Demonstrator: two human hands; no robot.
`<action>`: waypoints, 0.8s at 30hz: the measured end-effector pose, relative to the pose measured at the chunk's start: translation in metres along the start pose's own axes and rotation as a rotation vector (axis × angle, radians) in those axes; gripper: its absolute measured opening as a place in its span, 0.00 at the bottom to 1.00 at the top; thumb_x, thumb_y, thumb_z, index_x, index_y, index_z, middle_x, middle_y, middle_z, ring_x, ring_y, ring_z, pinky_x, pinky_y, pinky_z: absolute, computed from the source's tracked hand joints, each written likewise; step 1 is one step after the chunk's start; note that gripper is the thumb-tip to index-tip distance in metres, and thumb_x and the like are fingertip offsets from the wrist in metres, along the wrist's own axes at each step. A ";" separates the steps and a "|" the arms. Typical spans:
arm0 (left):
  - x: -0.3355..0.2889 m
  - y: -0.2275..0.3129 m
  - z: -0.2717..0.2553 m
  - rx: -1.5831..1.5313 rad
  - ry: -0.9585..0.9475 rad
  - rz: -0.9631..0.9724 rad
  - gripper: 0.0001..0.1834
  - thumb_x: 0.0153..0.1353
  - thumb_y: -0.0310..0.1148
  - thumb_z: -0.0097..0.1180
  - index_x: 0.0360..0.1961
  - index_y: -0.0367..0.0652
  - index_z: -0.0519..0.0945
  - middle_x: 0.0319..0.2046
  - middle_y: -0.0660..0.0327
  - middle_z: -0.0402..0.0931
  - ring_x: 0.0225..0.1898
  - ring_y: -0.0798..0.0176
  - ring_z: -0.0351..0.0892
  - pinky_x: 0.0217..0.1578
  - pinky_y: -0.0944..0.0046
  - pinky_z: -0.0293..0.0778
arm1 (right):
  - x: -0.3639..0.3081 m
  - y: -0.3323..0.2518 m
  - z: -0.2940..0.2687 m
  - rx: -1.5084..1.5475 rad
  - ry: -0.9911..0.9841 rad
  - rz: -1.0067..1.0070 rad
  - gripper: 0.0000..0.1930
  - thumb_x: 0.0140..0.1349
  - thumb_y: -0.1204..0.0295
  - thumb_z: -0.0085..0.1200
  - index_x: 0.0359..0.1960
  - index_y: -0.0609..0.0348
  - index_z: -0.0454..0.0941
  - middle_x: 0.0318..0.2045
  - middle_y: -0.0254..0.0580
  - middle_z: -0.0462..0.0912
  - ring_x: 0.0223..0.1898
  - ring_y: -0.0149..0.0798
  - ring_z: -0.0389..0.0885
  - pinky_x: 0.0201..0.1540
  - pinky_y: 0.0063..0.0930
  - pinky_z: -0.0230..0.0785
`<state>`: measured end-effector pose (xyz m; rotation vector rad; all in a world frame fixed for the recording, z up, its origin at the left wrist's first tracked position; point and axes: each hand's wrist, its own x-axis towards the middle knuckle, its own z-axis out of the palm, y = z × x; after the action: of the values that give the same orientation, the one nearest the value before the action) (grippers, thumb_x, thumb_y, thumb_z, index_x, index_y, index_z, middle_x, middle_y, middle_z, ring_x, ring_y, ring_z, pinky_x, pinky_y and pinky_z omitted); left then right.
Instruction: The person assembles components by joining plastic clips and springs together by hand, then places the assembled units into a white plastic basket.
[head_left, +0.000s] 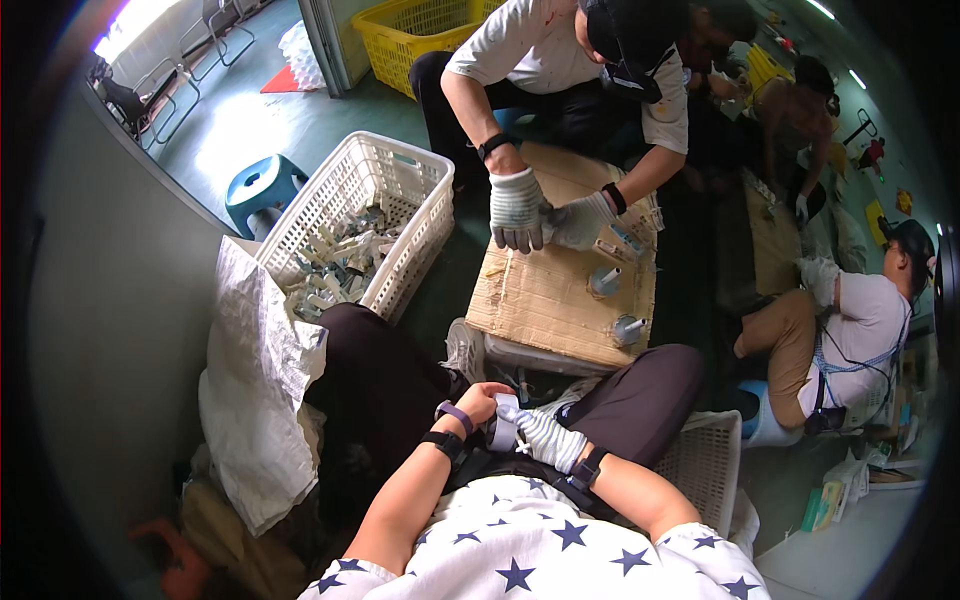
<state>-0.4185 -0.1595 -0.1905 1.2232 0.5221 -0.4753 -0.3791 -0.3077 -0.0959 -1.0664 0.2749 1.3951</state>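
Over my lap, my bare left hand (479, 402) is closed around a small grey-and-white cylindrical piece (503, 431) whose exact kind I cannot make out. My right hand (548, 437), in a striped white knit glove, grips the same piece from the other side. A short white stick-like part shows by the right fingers. Just ahead is a cardboard-topped work surface (520, 312). On its right half stand two clear cup-like pieces with pale sticks, one clear piece (604, 281) behind another clear piece (628, 330).
Across the cardboard, a co-worker's gloved hands (545, 212) work close together. At left stands a white basket (405, 265) of similar parts, with a white woven sack (255, 390) beside it. A blue stool (265, 188) is behind. Another white basket (705, 465) sits by my right leg.
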 end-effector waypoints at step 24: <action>-0.006 0.007 0.002 0.115 -0.042 -0.078 0.16 0.52 0.18 0.49 0.43 0.35 0.78 0.37 0.60 0.79 0.37 0.69 0.76 0.40 0.71 0.71 | 0.025 0.026 -0.029 0.055 -0.012 0.064 0.13 0.60 0.58 0.51 0.36 0.52 0.78 0.28 0.26 0.79 0.25 0.23 0.75 0.28 0.17 0.68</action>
<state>-0.4184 -0.1590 -0.1808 1.3028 0.5139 -0.6031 -0.3846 -0.3169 -0.1413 -1.0115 0.3393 1.4432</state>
